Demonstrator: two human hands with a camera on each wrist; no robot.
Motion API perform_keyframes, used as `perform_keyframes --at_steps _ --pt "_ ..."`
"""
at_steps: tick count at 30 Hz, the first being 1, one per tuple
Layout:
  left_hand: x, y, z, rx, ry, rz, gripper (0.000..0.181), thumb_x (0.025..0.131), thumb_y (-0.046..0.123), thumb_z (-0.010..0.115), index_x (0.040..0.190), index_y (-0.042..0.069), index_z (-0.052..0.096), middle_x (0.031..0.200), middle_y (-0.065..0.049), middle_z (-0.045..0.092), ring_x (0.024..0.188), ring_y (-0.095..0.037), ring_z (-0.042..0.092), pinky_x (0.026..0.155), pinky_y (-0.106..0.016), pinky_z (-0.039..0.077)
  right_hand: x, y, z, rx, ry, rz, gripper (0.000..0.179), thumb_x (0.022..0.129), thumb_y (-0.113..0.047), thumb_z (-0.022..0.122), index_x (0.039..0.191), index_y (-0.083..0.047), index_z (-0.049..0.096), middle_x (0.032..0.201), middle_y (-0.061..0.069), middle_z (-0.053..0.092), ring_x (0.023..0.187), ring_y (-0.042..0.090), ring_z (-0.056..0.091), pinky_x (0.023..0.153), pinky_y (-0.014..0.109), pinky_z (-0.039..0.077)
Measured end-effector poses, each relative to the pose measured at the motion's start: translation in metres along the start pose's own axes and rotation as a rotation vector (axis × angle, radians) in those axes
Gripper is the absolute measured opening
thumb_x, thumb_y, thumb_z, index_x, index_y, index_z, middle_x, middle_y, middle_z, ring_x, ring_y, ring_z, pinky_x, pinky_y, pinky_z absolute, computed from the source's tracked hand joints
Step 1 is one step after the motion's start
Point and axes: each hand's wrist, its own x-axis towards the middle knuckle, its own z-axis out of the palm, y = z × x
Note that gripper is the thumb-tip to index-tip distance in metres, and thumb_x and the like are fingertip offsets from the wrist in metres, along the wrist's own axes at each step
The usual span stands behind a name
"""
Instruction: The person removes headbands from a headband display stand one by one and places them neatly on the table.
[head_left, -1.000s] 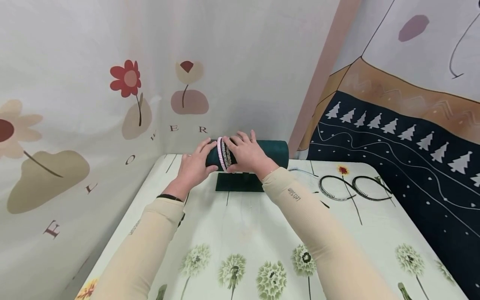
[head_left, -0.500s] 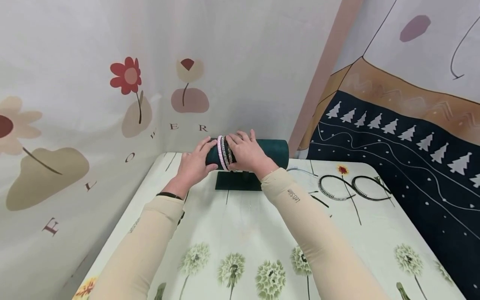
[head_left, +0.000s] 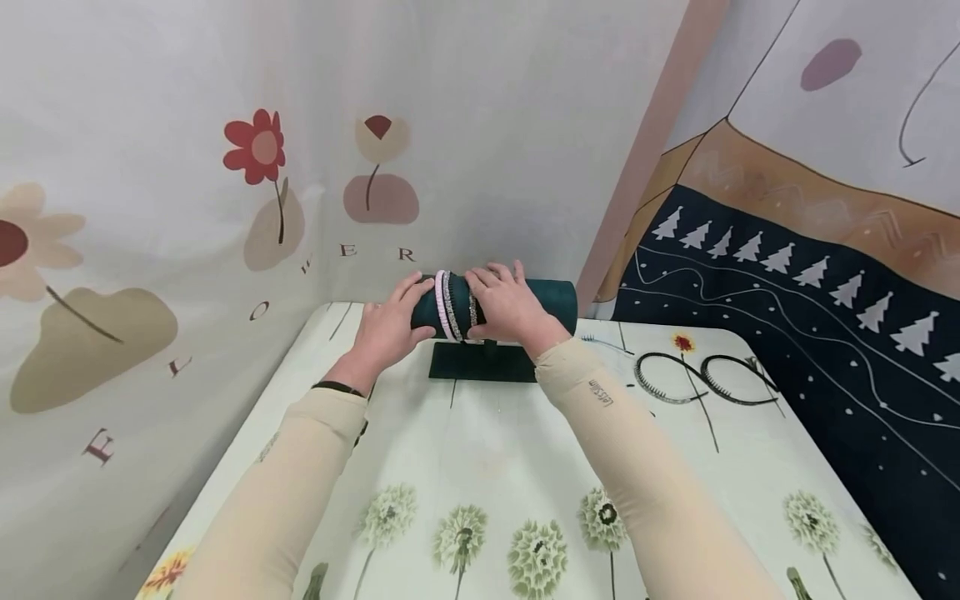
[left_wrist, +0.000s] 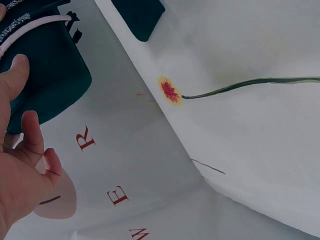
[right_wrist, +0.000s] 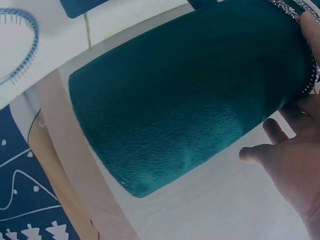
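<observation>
A dark green velvet display roll (head_left: 557, 302) stands on a flat base (head_left: 465, 363) at the back of the table. My left hand (head_left: 384, 329) grips its left end, thumb in front and fingers over the top. Beside those fingertips a pink headband (head_left: 441, 304) sits round the roll, with a silver rhinestone headband (head_left: 451, 307) close to its right. My right hand (head_left: 512, 308) pinches another jewelled headband (head_left: 473, 310) on the roll, a little apart from the other two. In the right wrist view, the right end of the velvet roll (right_wrist: 190, 110) is bare.
Two black toothed headbands (head_left: 667, 398) lie on the table's right side, and a light blue toothed one (head_left: 600, 340) lies partly behind the right arm. A flower-printed cloth (head_left: 495, 467) covers the table. A pale curtain (head_left: 510, 150) hangs close behind the roll.
My right hand has moved slightly right with the jewelled headband, widening the gap from the silver rhinestone one. The left hand has stayed at the roll's left end.
</observation>
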Motion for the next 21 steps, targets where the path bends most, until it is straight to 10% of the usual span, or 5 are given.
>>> perform_keyframes --at_steps 21 --pt "0.003 -0.002 0.002 -0.01 -0.017 -0.007 0.087 0.1 0.036 0.077 0.17 0.028 0.026 0.181 -0.003 0.017 0.145 -0.039 0.054 0.117 -0.065 0.038 -0.012 0.024 0.001 0.122 -0.008 0.019 0.104 0.087 -0.048 0.088 0.168 -0.013 0.032 0.175 0.007 0.034 0.164 0.036 0.023 0.136 0.062 0.011"
